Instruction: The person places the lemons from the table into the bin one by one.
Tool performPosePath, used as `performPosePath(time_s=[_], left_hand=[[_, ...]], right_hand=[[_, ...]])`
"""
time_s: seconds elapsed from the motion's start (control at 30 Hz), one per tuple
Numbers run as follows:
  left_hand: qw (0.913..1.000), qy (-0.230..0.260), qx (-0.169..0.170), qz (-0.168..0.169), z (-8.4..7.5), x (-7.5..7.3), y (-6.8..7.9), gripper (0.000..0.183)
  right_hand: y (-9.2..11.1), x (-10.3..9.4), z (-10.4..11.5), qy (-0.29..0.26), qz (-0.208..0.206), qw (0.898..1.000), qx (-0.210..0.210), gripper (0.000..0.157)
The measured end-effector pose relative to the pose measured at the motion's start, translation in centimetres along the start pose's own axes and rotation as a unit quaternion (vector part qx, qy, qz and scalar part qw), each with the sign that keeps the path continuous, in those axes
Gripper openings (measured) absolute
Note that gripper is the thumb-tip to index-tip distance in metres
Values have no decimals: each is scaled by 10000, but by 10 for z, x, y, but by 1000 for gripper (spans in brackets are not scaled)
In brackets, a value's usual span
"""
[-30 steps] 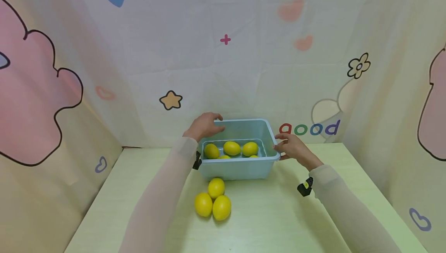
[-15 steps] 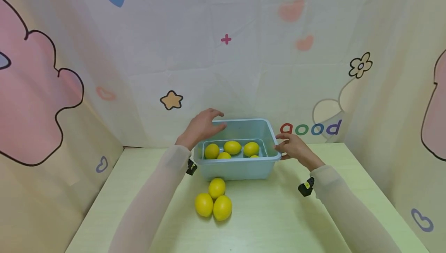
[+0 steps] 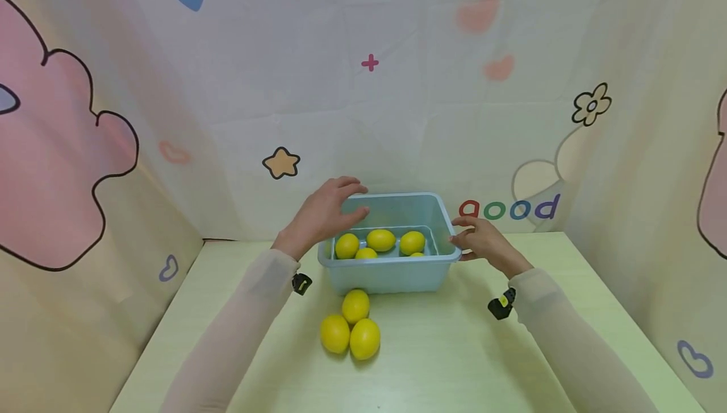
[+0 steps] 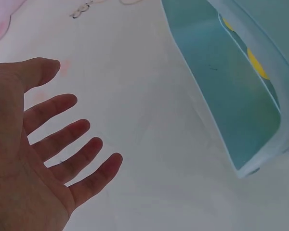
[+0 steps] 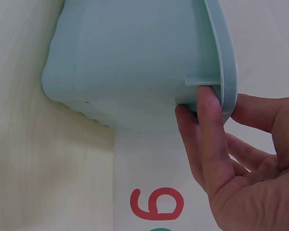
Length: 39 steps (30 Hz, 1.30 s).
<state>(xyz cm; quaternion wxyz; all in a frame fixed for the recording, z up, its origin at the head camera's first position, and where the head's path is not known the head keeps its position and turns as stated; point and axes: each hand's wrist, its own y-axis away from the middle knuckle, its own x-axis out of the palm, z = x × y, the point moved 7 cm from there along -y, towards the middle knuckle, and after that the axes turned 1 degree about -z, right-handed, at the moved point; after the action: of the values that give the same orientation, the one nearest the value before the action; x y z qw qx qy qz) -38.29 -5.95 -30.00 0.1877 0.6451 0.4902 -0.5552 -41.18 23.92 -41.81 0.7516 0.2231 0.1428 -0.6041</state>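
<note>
A light blue plastic bin stands at the back of the table with several yellow lemons inside. My right hand grips the bin's right rim; in the right wrist view its fingertips reach under the rim with the thumb on the outer edge. My left hand is raised over the bin's left back corner, its fingers spread and holding nothing. In the left wrist view the left hand is apart from the bin. On the table in front of the bin, 3 lemons sit in a cluster.
The pale wooden table ends at a printed cloth curtain close behind the bin. More curtain hangs along both sides. A small black device is worn on each wrist.
My left hand has drawn back to the left and lifted a little at the bin's left side, its fingers spreading wider. The right hand keeps its grip on the rim.
</note>
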Motion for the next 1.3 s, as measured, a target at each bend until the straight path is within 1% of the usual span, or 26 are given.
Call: performPosePath(time_s=[0.13, 0.27, 0.4, 0.57, 0.77, 0.93, 1.17, 1.3], left_hand=[[9998, -26, 193, -46, -12, -5, 8, 44], [9994, -63, 337, -94, -19, -6, 16, 42], [9991, -25, 397, -128, -19, -4, 25, 43], [9987, -123, 461, -157, -18, 1, 35, 42], [9975, -153, 644, -250, -24, 1, 50, 40], [9970, -168, 741, -141, -26, 5, 62, 40], [9957, -342, 861, -60, -25, 12, 80, 42], [9952, -360, 902, 83, -25, 18, 92, 42]], right_hand=[[0, 0, 0, 36, 6, 10000, 33, 59], [0, 0, 0, 47, 10, 10000, 34, 59], [0, 0, 0, 19, -3, 10000, 9, 59], [0, 1, -1, -9, 27, 10000, 7, 60], [0, 1, -1, -1, 5, 10000, -12, 58], [0, 1, 0, -7, 18, 10000, -16, 57], [-1, 0, -2, -43, 12, 10000, 21, 57], [-1, -2, -3, -19, -9, 10000, 42, 57]])
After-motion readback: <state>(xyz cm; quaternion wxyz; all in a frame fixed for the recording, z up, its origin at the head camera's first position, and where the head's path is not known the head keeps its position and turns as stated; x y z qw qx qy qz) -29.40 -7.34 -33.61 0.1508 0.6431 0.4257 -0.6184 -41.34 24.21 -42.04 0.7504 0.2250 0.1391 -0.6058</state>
